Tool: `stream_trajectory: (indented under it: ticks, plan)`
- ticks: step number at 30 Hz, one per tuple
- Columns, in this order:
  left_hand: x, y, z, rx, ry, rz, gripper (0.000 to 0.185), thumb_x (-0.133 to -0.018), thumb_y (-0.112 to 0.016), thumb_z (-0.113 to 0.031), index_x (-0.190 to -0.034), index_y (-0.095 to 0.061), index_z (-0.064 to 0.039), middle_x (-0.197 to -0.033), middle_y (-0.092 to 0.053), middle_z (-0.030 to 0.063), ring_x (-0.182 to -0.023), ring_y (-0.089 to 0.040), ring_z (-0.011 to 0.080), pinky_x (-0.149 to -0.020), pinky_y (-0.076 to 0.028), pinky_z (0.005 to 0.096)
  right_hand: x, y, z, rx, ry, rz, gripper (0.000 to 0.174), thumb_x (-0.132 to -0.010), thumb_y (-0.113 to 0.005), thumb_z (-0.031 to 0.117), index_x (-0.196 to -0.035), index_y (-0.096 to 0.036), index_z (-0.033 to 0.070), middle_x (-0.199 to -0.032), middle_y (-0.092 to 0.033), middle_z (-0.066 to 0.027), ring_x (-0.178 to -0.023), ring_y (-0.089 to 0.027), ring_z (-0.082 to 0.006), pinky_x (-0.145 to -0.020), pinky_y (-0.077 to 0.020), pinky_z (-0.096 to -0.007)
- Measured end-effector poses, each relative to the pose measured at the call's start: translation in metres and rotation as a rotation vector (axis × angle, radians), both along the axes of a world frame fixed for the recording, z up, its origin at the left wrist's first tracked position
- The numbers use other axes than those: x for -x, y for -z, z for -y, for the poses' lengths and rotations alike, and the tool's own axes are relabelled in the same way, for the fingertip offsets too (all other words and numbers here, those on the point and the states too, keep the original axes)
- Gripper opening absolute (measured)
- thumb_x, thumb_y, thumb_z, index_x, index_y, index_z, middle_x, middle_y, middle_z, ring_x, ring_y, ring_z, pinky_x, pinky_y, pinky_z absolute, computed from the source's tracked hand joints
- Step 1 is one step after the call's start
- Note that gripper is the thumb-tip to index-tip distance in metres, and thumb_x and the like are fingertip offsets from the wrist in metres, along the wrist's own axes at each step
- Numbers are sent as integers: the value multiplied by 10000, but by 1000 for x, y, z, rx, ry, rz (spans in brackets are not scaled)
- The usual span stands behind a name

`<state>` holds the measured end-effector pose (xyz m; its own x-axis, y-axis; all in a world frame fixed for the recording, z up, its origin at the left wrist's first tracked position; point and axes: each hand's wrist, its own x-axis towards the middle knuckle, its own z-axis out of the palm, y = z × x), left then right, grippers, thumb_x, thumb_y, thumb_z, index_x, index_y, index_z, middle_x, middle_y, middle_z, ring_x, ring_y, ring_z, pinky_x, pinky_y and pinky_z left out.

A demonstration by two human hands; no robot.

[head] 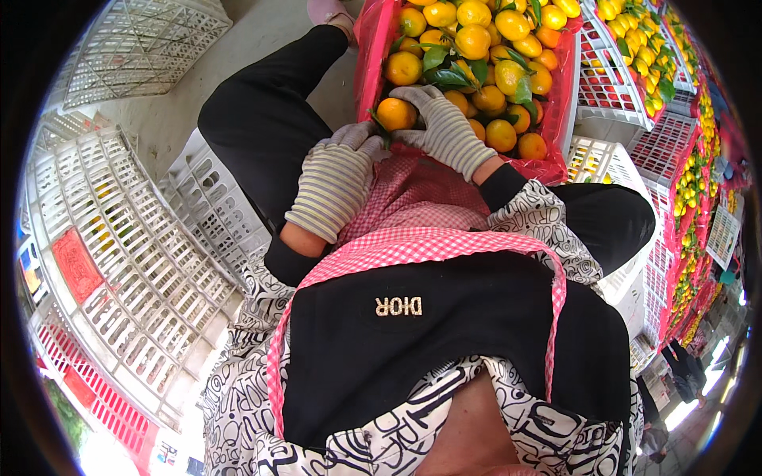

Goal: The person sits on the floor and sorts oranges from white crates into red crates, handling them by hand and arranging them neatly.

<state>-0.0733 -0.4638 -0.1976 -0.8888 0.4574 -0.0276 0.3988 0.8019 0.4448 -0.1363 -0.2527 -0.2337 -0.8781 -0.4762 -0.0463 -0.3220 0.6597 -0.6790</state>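
Note:
An orange citrus fruit (pixel 396 114) with green leaves sits between the thumb and fingers of my right hand (pixel 446 131), at the near left corner of a crate. My left hand (pixel 336 178) is just left of and below this fruit, its fingertips by a leaf; its palm side is hidden, so whether it holds anything does not show. Both hands wear striped knit gloves. The crate, lined with red plastic film (pixel 372 59), is heaped with yellow-orange citrus fruits (pixel 473 41), several with leaves attached.
White plastic crates (pixel 137 250) stand at the left, one with a red patch. Another white crate (pixel 143 47) is at the upper left. More fruit-filled crates (pixel 622 71) with red film line the right side. A white crate (pixel 613 166) stands beside my right knee.

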Motion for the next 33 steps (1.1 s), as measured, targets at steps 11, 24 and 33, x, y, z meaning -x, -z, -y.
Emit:
stream_trajectory:
  ticks: [11, 24, 33]
  plan:
    - [58, 23, -33, 185, 6, -105, 473, -837, -653, -375, -1284, -582, -239, -1218, -610, 40, -1197, -535, 325, -955, -426, 501, 29, -22, -42, 83, 87, 17, 589, -747, -763, 304, -1246, -562, 65, -1105, -636, -232, -1050, -626, -357, -953, -484, -406]
    - [48, 21, -31, 183, -77, -82, 503, -808, -696, -408, -1273, -584, -250, -1284, -562, 52, -1233, -498, 306, -932, -426, 522, 81, -47, -74, -205, 388, -343, 682, -728, -808, 418, -1275, -561, 94, -1135, -656, -201, -1030, -641, -355, -906, -512, -411]
    - [47, 21, -34, 203, -33, -132, 593, -793, -690, -455, -1331, -543, -255, -1296, -558, 11, -1216, -519, 258, -940, -434, 498, -4, -1, -56, -240, 84, -6, 697, -723, -780, 491, -1321, -553, 213, -1153, -569, -221, -1035, -602, -412, -899, -511, -444]
